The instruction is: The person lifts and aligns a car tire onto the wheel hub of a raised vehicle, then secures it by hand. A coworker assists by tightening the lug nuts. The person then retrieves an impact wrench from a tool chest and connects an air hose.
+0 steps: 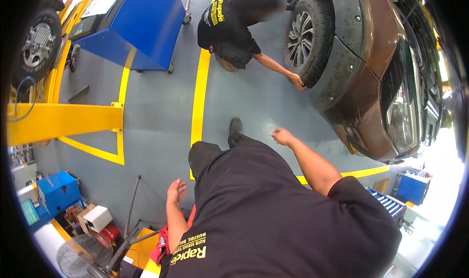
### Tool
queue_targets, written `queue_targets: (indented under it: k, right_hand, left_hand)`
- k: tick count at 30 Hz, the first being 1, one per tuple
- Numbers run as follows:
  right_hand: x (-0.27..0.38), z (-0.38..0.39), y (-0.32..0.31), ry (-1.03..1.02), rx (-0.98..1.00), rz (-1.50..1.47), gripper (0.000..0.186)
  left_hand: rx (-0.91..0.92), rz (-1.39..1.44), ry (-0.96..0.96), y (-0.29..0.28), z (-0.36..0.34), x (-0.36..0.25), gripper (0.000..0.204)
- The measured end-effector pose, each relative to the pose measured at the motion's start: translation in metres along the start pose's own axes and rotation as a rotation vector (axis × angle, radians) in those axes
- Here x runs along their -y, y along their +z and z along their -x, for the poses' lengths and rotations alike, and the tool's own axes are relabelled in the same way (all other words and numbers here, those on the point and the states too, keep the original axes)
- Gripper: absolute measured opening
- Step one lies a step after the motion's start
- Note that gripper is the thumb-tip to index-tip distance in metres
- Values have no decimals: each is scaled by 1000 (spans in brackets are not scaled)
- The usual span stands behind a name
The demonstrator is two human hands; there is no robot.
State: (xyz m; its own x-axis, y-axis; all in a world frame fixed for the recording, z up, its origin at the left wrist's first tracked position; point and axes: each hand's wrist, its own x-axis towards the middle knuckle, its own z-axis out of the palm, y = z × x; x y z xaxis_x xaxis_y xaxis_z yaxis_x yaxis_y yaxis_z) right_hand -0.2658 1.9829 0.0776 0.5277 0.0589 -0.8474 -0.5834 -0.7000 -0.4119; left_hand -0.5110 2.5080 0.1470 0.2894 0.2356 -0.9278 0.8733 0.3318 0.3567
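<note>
A brown car (386,58) stands at the upper right on the grey shop floor (161,112), nose toward the lower right, its headlight (403,114) glassy and its dark plastic wheel-arch trim (337,68) dusty and scuffed. The front wheel (305,39) sits under that arch: a chunky black tyre on a grey spoked rim (the nearest thing to the person's outstretched hand, though well apart from it). The wheel rests on the floor just inside the yellow painted line (199,102) that runs up the bay.

The person wearing the camera is in black, one black shoe (235,127) forward on the floor. Their right hand (282,135) is reached out ahead toward the car, forearm bare, fingers loosely curled and holding nothing. Their left hand (176,191) hangs low beside the hip, palm half open, fingers spread a little, also empty, above a red cloth (161,248) and a floor fan (80,256) at the lower left.

A co-worker (234,21) in a black shirt crouches beside the wheel, one hand (296,80) against the lower edge of the tyre. Behind them stands a blue cabinet on castors (137,26), and a yellow lift arm (63,122) crosses the left side.
</note>
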Motion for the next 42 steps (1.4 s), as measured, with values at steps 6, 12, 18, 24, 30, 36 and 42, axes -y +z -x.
queue_targets:
  k: [6,12,18,24,30,36,42]
  right_hand:
    - [134,2,-5,-123,-127,-286,34]
    - [79,-25,60,194,-256,-350,34]
    - [104,35,161,477,-103,-351,30]
    - [175,8,221,265,-317,-642,33]
    - [230,17,217,342,-393,-708,32]
    - [231,23,231,528,-316,-769,29]
    - [249,2,214,420,-242,-666,27]
  left_hand:
    - [-71,-169,-207,-79,-91,-53,41]
    - [94,-608,-137,-88,-144,-226,39]
    - [138,-453,207,-132,-255,-440,46]
    - [98,-526,308,-127,-273,-564,47]
    - [196,-746,104,-85,-305,-546,43]
    - [468,-968,37,-37,-261,-523,41]
    - [312,-779,57,-80,-276,-548,44]
